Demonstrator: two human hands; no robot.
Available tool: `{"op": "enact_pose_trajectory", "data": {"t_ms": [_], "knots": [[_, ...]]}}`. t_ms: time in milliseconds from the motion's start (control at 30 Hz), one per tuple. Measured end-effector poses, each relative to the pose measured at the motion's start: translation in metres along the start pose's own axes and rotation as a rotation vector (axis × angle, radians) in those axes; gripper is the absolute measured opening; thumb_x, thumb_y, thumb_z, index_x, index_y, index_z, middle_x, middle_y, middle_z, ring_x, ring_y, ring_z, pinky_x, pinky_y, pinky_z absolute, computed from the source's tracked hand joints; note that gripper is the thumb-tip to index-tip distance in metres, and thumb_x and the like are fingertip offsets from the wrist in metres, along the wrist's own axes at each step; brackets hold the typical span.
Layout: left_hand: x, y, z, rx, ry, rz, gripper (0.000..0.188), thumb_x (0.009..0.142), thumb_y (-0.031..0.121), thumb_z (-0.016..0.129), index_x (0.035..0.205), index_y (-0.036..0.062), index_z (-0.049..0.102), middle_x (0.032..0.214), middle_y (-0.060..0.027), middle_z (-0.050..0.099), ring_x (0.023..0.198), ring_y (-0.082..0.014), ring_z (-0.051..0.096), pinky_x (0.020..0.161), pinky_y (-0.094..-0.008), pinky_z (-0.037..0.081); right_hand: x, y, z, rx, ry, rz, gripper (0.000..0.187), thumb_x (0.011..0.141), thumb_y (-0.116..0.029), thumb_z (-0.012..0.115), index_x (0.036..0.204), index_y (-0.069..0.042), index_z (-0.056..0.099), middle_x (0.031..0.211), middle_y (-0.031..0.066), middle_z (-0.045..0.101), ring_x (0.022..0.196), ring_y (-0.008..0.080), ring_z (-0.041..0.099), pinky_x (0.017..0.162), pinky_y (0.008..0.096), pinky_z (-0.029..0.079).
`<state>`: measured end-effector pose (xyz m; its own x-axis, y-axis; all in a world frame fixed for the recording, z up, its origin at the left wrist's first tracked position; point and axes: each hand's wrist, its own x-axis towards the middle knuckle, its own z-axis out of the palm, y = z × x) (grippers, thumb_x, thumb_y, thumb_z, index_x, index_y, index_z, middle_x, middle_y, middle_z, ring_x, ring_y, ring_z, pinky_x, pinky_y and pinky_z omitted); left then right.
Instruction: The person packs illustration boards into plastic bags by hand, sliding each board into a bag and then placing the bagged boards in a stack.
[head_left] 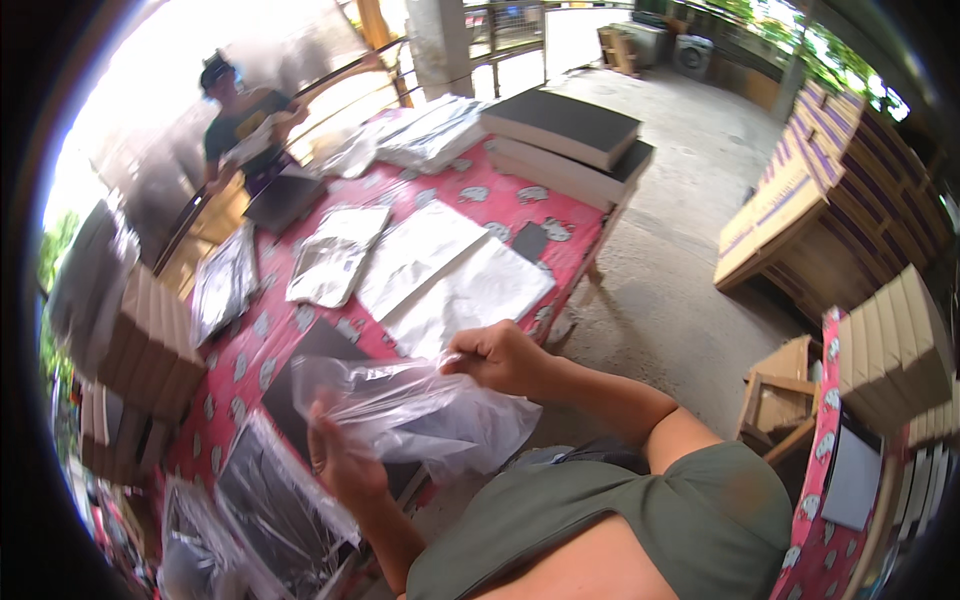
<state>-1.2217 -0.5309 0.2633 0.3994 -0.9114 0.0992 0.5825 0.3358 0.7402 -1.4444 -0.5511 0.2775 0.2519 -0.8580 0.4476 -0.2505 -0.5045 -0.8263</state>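
My right hand point(500, 358) pinches a bag point(440, 420), my left hand point(345, 468) against it, grip unclear, above a bare board point(322, 343); wrapped boards point(275, 490) lie left, the far stack point(560, 125) seemingly unbagged.

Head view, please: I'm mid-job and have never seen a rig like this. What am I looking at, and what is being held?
There is no machine: these are a person's bare hands. The single picture comes from a wide fisheye camera worn on that person's head, looking down, so straight edges bend near the rim. The right hand grips a clear plastic bag; the left hand is at the bag's other side, its hold hard to tell through the plastic. On the pink patterned cloth lie flat white pieces and stacked dark-topped boxes. Another person is at the far left.
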Motion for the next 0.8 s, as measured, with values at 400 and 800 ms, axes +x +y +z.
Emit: {"op": "enact_pose_trajectory", "data": {"t_ms": [400,800], "knots": [[0.015,-0.014,0.032,0.292,-1.132,-0.59,0.016,0.071,0.014,0.068,0.077,0.0035,0.057,0.065,0.001,0.054,0.053,-0.0088,0.047,0.048,-0.0218,0.037,-0.08,0.0,-0.054,0.744,-0.178,0.325,0.027,0.088,-0.026,0.05,0.075,-0.004,0.055,0.06,0.0021,0.051,0.052,0.0066,0.049,0.044,0.0214,0.038],[0.032,0.024,-0.004,-0.175,-1.028,-0.473,0.019,0.075,0.009,0.063,0.089,-0.0011,0.055,0.072,-0.0033,0.058,0.061,-0.0077,0.048,0.054,-0.025,0.041,-0.076,0.019,-0.05,0.421,-0.774,0.028,0.02,0.078,-0.019,0.065,0.081,0.0,0.059,0.064,0.0068,0.057,0.053,0.0101,0.055,0.045,0.0233,0.043]]}}
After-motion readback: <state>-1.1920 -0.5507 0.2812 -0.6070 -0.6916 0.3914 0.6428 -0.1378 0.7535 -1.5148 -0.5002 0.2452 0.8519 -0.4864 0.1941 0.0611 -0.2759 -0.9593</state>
